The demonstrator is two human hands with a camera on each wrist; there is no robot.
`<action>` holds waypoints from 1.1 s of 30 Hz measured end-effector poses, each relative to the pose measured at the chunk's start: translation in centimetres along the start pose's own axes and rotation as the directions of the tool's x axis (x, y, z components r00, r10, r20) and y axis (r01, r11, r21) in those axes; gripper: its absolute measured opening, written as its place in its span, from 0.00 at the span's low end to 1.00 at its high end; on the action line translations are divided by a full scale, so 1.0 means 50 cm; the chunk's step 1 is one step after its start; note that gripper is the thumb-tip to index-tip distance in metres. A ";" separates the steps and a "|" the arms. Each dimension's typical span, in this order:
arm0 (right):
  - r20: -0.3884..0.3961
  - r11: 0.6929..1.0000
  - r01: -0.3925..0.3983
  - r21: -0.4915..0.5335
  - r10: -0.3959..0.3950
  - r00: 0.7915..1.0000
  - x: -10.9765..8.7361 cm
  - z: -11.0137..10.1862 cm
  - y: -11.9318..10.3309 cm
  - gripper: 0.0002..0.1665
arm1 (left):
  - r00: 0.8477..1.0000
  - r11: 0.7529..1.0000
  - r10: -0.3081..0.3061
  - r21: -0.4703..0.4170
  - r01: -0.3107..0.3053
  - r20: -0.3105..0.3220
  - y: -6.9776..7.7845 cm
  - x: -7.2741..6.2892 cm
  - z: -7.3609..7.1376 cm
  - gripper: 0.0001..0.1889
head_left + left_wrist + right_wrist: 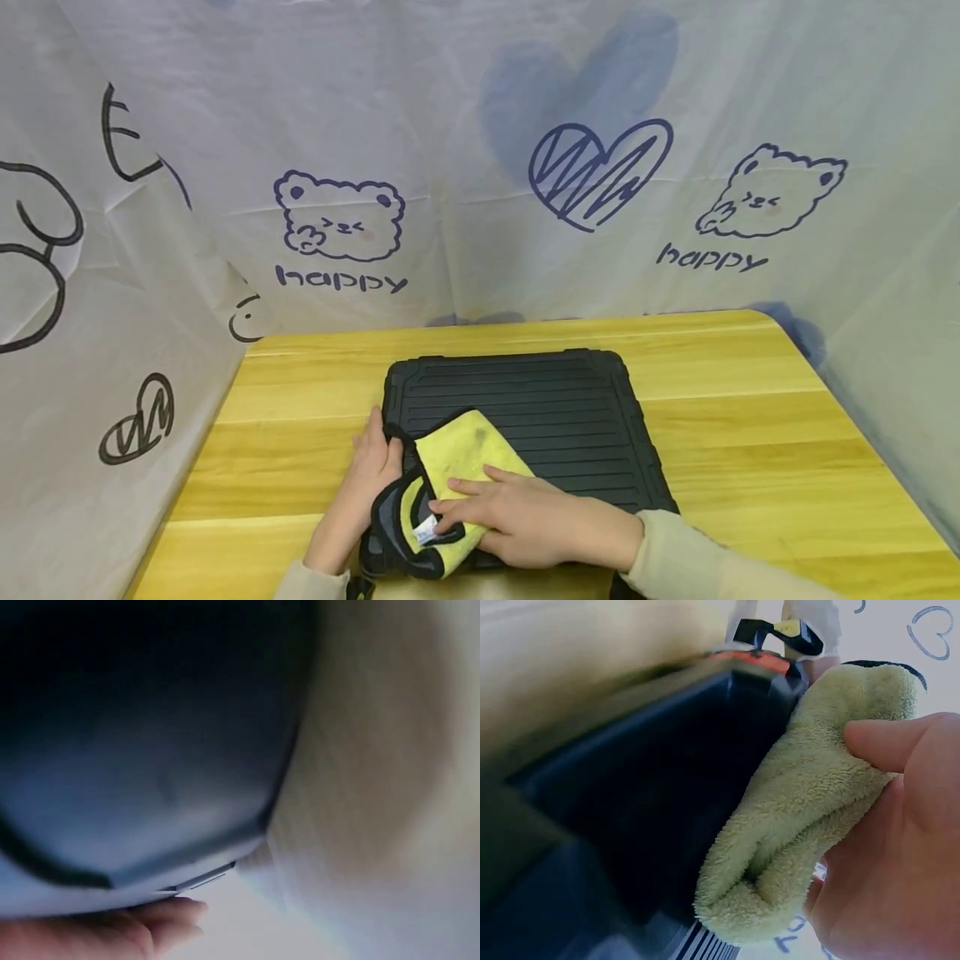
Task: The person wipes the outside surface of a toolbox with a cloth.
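A black hard case (525,383) with a ribbed lid lies on the wooden table. Over the lid's near left part is spread a yellow cloth (472,446) with black edging, a white tag and a dark stain. My right hand (536,517) holds the cloth against the lid, fingers on top. In the right wrist view the thumb presses the cloth's fold (795,795) at the case's near side. My left hand (378,454) rests along the case's left edge, fingers fairly straight. In the left wrist view its fingers (169,922) lie against the case's side.
A black and yellow latch (780,634) shows at the case's front in the right wrist view. The wooden table (757,417) reaches out on both sides of the case. White sheets (465,167) with drawn bears and hearts hang behind and beside it.
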State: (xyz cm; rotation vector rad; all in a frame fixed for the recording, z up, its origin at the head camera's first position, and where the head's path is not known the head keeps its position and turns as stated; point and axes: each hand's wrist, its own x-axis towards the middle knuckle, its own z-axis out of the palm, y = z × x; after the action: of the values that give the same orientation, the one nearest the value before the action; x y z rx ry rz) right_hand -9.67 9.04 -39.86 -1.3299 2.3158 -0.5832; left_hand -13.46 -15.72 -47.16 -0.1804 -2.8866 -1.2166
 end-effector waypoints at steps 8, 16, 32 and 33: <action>-0.028 0.987 -0.161 -0.006 0.161 0.987 0.003 -0.023 0.028 0.31 | 0.995 0.996 -0.062 -0.058 0.067 0.082 -0.002 -0.012 -0.002 0.34; -0.081 0.944 -0.329 0.019 0.330 0.941 -0.001 -0.055 0.081 0.33 | 0.992 0.996 -0.081 -0.031 0.084 0.094 0.001 -0.013 -0.002 0.34; -0.193 0.902 -0.429 0.037 0.428 0.883 -0.016 -0.105 0.182 0.30 | 0.993 0.993 -0.082 -0.079 0.088 0.083 0.004 -0.011 -0.001 0.34; -0.203 0.901 -0.433 0.039 0.431 0.879 -0.019 -0.109 0.189 0.31 | 0.993 0.993 -0.082 -0.084 0.089 0.081 0.004 -0.010 0.000 0.34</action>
State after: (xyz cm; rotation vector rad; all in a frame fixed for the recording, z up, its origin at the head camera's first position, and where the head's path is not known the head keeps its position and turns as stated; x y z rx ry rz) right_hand -18.81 15.02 -40.31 -0.7335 2.6702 -0.5835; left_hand -12.92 -15.65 -47.04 -0.1072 -2.9370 -1.3809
